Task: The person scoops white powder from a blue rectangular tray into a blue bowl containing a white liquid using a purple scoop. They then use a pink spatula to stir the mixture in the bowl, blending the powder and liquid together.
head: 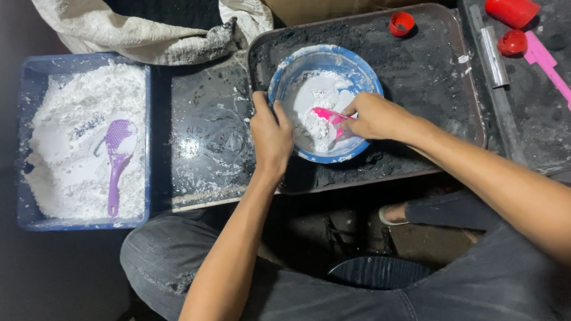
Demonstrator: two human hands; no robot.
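**Hands at a bowl of white paste**

Dark-trousered knees [313, 304] sit closest. Beyond them, a black tray [431, 77] carries a blue bowl [353, 70] of white paste. Left hand [270, 134] clamps the bowl's rim; right hand [373, 117] pinches a pink scoop [326, 114] inside. Left of these, a blue tub [31, 87] of white powder holds a purple scoop [116, 159].

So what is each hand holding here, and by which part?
Right hand holds the pink scoop by its handle end, in the white paste. Left hand grips the blue bowl by its near-left rim.
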